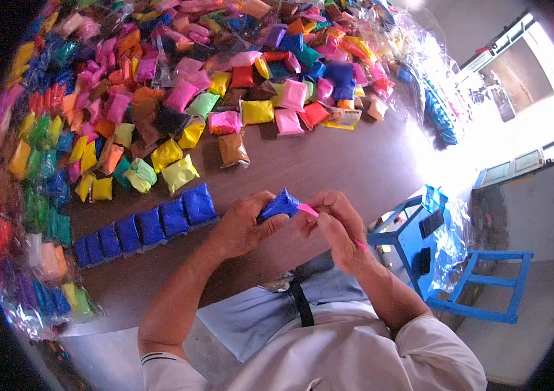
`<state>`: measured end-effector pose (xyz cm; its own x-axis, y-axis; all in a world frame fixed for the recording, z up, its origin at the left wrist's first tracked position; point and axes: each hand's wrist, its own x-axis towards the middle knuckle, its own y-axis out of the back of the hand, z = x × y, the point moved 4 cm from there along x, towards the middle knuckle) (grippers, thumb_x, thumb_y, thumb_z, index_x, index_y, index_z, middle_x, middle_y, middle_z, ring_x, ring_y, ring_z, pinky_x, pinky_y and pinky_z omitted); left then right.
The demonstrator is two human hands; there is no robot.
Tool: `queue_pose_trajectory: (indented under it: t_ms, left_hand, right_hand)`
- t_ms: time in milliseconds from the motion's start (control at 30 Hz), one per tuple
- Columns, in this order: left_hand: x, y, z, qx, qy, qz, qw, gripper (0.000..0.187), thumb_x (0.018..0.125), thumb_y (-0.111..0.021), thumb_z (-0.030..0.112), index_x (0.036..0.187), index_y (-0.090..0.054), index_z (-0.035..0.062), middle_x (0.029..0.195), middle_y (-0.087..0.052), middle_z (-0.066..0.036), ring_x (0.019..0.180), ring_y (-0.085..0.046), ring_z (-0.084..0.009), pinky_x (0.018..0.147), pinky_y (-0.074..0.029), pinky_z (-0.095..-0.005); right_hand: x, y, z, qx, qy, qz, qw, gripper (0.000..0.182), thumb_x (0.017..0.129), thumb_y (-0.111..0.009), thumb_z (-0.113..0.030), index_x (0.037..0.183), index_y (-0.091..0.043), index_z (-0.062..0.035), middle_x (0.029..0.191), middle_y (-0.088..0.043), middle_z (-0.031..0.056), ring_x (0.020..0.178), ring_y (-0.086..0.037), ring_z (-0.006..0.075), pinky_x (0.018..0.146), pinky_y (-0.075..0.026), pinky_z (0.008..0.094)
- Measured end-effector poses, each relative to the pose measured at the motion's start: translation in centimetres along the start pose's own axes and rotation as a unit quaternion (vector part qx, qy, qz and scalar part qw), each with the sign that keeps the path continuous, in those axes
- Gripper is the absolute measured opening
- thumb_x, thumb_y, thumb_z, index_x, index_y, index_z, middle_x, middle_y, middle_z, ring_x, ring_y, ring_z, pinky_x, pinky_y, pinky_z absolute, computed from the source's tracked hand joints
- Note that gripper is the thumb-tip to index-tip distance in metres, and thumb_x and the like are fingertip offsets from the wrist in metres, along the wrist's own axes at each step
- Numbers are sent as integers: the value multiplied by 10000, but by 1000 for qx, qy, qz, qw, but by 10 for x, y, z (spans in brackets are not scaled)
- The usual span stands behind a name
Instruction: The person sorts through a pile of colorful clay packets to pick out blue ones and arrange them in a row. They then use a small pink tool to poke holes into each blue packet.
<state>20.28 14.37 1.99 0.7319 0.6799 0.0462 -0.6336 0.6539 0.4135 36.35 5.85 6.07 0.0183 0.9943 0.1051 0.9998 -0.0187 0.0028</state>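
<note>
My left hand (251, 225) is closed around a small blue plastic packet (281, 204), with one pointed corner sticking up. Close beside it, my right hand (335, 225) grips a thin pink strip-like object (308, 209). One end meets the packet's right side, and a bit of pink also shows at the far side of the hand. Its exact kind cannot be made out. To the left of my hands, several blue packets (150, 226) lie side by side in a slanting row on the brown table (316, 163).
A large heap of small colourful packets (179, 98) covers the back and left of the table. A brown packet (233, 150) and a pale yellow packet (180, 174) lie at its near edge. On the right stands blue furniture (485, 280), with clear plastic on it.
</note>
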Motion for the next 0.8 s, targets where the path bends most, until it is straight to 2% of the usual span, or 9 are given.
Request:
queue_pose_trajectory:
  t_ms: [167,267,367,467,567,667,733,800]
  left_hand:
    - [1,0,-1,11,-5,-9,1000,396,884,-631,369,1008,-585,-4,914,-609,-180,881,-608,-346,784,-470,-406]
    - [1,1,-2,17,-23,-1,1000,411,881,-630,384,1008,-586,-4,908,-609,-181,870,-611,-342,774,-472,-409]
    - [1,2,-2,13,-15,-3,1000,422,880,-629,395,1007,-586,-5,899,-609,-183,859,-614,-340,768,-473,-409]
    - [1,3,-2,0,-21,4,1000,422,877,-634,391,1007,-587,-7,894,-611,-185,856,-617,-340,767,-473,-410]
    - [0,3,-1,5,-27,12,1000,417,877,-636,385,1007,-587,-7,894,-613,-187,858,-618,-343,767,-473,-410]
    - [2,1,-2,3,-12,-4,1000,411,877,-637,381,1005,-588,-6,902,-614,-190,863,-617,-351,768,-473,-410]
    - [2,1,-4,21,-30,4,999,407,877,-637,379,999,-589,-6,906,-615,-192,866,-615,-358,768,-473,-411]
    - [2,3,-2,24,-32,8,999,406,878,-635,381,992,-590,-6,907,-615,-193,869,-612,-364,769,-473,-415]
  right_hand:
    - [7,-1,15,61,-68,47,995,192,987,-452,-185,1039,-527,-16,857,-607,66,730,-558,121,674,-475,274]
    - [11,0,26,125,-79,34,988,195,979,-487,-184,1046,-547,-11,865,-621,68,726,-570,125,656,-481,273]
    - [10,-1,26,123,-60,22,990,214,972,-503,-179,1096,-553,-11,879,-638,74,747,-593,136,662,-488,274]
    - [8,-3,15,122,-92,10,988,253,969,-511,-194,1136,-546,-7,896,-650,90,760,-610,147,651,-496,280]
    - [6,-2,14,265,-151,-25,952,271,964,-522,-219,1132,-543,-7,890,-653,104,735,-622,164,625,-501,288]
    - [11,-2,22,237,-231,-18,944,294,971,-506,-252,1133,-532,-7,841,-642,98,699,-628,182,585,-494,302]
    - [10,-3,29,52,-149,16,987,264,958,-527,-232,1100,-548,-11,800,-631,105,674,-631,207,576,-492,323]
    - [11,-5,21,-124,-55,23,990,222,931,-558,-193,1063,-567,-14,768,-619,114,653,-630,229,572,-492,344]
